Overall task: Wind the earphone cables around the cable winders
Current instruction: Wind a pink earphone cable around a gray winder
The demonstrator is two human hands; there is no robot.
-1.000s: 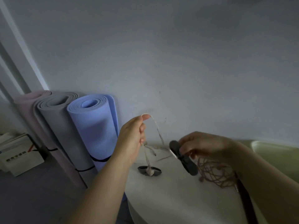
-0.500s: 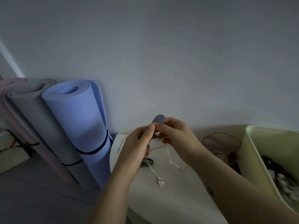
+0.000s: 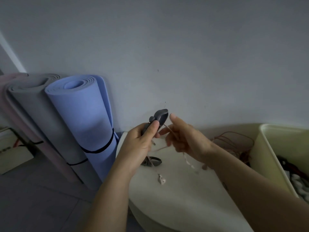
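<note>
Change: a second ago my right hand [image 3: 185,139] held the cable winder [image 3: 160,117] while the left lifted a loop of cable. They met half a second ago, and the winder now sits in my left hand [image 3: 138,144].
Left grip: fingers and thumb are wrapped round the winder's lower half, with its top standing clear above them.
Right grip: the earphone cable [image 3: 188,162] runs from the winder through its curled lower fingers. The forefinger points up beside the winder's top.
Cable: it is mostly unwound. An earbud [image 3: 161,179] dangles over the near table [image 3: 175,203], and the plug [image 3: 154,144] pokes out under my left hand.
Meaning: I judge the handover frees the right hand to lay turns, so wrapping has barely begun.
Waiting: a second winder [image 3: 154,162] lies under my hands, and a reddish cable tangle [image 3: 234,141] lies far right.
</note>
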